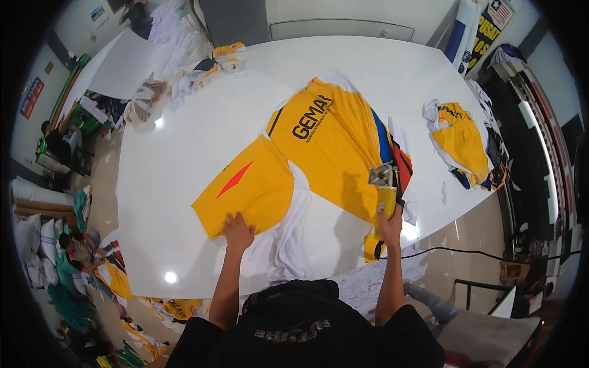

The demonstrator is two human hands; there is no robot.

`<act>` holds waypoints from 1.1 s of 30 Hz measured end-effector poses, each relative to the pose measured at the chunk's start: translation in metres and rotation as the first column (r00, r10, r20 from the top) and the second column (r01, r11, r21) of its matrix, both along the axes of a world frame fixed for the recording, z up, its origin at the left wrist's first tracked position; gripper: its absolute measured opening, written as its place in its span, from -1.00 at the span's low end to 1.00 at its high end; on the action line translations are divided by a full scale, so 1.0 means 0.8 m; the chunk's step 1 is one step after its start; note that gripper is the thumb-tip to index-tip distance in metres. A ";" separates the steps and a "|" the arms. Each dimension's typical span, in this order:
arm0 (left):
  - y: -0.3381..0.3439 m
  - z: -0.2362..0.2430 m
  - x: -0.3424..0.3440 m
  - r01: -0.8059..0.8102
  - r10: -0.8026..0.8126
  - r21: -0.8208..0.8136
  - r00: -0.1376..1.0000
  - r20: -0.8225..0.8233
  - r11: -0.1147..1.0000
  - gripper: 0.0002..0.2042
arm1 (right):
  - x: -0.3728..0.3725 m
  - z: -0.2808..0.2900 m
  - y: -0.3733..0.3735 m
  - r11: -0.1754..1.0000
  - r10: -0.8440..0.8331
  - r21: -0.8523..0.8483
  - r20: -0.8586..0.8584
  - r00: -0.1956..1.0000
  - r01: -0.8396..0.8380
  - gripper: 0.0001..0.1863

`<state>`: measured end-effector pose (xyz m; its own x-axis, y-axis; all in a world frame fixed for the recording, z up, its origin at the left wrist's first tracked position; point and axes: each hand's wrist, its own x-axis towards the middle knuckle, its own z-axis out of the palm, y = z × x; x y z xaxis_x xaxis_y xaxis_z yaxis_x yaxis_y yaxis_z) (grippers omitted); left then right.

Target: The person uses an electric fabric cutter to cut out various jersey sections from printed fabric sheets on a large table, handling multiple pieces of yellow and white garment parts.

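My left hand (237,232) lies flat, fingers spread, pressing the near edge of the yellow fabric (319,147) spread mid-table. I'd judge it wise to keep that palm firm and the cloth taut, well clear of the blade. My right hand (389,228) is wrapped around the yellow handle of the cutter (384,184), which stands on the fabric's right edge; slow, steady guiding along the print's border looks best. The white table (184,159) is glossy, with a yellow pile (461,142) at right. Scraps litter the floor (104,178); a seated person (76,248) is at left.
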<state>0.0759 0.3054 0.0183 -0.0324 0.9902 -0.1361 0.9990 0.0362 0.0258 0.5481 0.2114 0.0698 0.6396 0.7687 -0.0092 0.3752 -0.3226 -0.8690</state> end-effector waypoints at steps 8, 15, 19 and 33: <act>-0.004 0.060 0.063 0.126 -0.073 -0.272 0.978 0.197 0.954 -0.10 | -0.147 0.033 -0.067 0.938 0.262 -0.268 0.127 0.957 -0.221 -0.36; 0.017 0.024 0.044 0.346 -0.259 -0.328 0.924 0.280 0.879 0.30 | -0.259 0.043 -0.084 0.869 0.291 -0.470 0.227 0.929 -0.157 -0.43; 0.030 0.011 -0.012 0.364 -0.240 -0.354 0.906 0.348 0.862 0.37 | -0.308 0.036 -0.091 0.865 0.264 -0.481 0.191 0.945 -0.144 -0.34; 0.033 -0.003 -0.026 0.400 -0.259 -0.325 0.880 0.399 0.857 0.40 | -0.304 0.002 0.004 0.886 0.317 -0.433 0.303 0.899 -0.166 -0.47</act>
